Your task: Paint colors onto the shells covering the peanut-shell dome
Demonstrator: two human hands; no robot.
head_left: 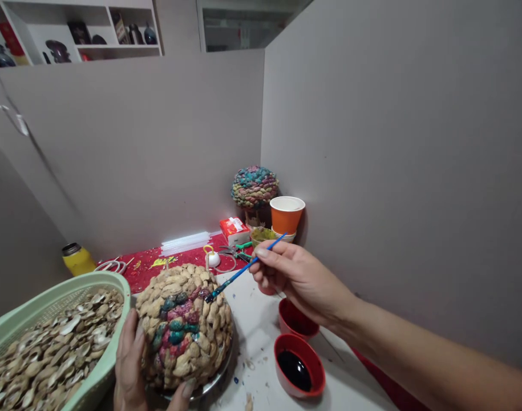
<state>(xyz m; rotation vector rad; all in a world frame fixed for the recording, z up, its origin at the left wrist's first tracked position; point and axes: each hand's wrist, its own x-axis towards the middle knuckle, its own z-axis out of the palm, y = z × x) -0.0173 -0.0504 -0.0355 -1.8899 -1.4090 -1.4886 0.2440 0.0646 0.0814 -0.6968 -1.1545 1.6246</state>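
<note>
Head view: nearest, the left hand (129, 365) is half open, fingers and thumb spread around the near-left side of a dome of peanut shells (201, 342); its palm is partly cut off by the frame. Under the dome shows a metal rim (226, 365). Left of that hand, a pale green colander (126, 299) holds loose shells (64, 337). Below the right hand (284, 268) stand two red cups, the nearer one (281, 374) with dark liquid (294, 370), the farther one (291, 331) just behind it. That right hand is closed in a pinch on a blue paintbrush (243, 269), bristles at the dome's teal and pink patch; whether they touch, I cannot tell. Beyond the hands lie clear sticks (186, 244), green-handled pliers (243, 245) and a red-and-white packet (235, 229). Behind the right hand are an orange paper cup (285, 221) and a second, multicoloured dome (254, 188). Farthest, past both hands, rise grey panels (158, 148) and a white shelf (119, 47).
</note>
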